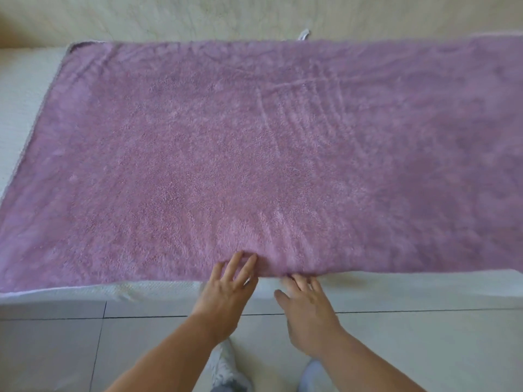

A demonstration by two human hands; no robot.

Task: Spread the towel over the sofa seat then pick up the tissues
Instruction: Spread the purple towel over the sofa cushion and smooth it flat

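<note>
A large purple towel point(254, 154) lies flat over the cream sofa seat point(25, 89), reaching from the backrest to the front edge. A small white loop tag point(303, 34) sticks out at its far edge. My left hand point(226, 290) rests at the towel's near edge, fingers spread and fingertips on the fabric. Just to its right, my right hand point(305, 304) has its fingers apart, the tips touching the towel's front hem. Neither hand grips anything. No tissues are in view.
The sofa backrest point(198, 15) rises behind the towel. A strip of sofa front point(141, 288) shows below the hem. Grey floor tiles point(56, 349) lie beneath, with my two shoes point(226, 369) between my forearms.
</note>
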